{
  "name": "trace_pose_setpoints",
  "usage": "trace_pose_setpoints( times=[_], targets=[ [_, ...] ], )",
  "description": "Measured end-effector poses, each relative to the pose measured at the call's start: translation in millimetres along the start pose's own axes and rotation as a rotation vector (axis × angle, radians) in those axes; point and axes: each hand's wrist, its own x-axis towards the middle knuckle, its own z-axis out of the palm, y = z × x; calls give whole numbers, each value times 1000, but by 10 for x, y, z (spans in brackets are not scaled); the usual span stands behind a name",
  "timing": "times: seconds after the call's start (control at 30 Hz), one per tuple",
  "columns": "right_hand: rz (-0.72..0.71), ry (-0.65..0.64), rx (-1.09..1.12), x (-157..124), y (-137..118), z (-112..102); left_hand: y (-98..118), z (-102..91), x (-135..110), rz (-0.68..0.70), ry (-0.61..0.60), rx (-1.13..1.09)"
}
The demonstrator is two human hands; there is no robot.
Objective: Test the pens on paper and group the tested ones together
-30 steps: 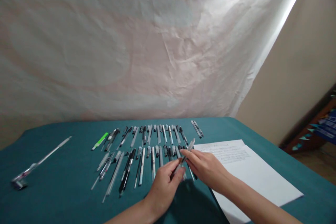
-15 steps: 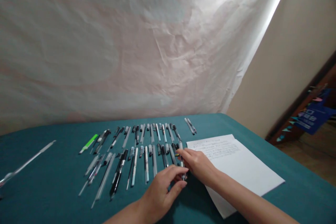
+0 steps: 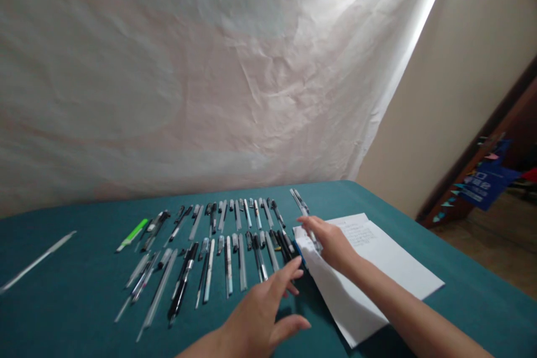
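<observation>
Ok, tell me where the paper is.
In the head view, the paper lies on the right side of the table, beside the rows of pens, partly hidden by the right hand.

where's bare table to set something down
Bare teal cloth lies between the pale stick at far left and the pens; another strip runs between the paper and the cloth's right edge. Crowded: the pen rows mid-table, and the paper's left side under the right hand.

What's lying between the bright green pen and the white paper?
Rows of pens and caps, on the teal table, in the head view.
</observation>
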Motion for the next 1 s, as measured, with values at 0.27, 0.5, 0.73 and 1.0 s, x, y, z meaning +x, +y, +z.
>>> trace_pose_setpoints(
  times=[0.27,0.5,0.73,1.0],
  targets=[
    [587,70,-166,-585,1879,-299,65,259,207,220,-254,361],
    [761,94,-102,-1103,2451,-287,-56,613,377,214,-308,402],
    [726,199,57,-1060,2593,-178,-61,647,469,147,-358,404],
    [724,306,49,-1066,2650,-88,-61,648,452,155,-359,386]
  ],
)
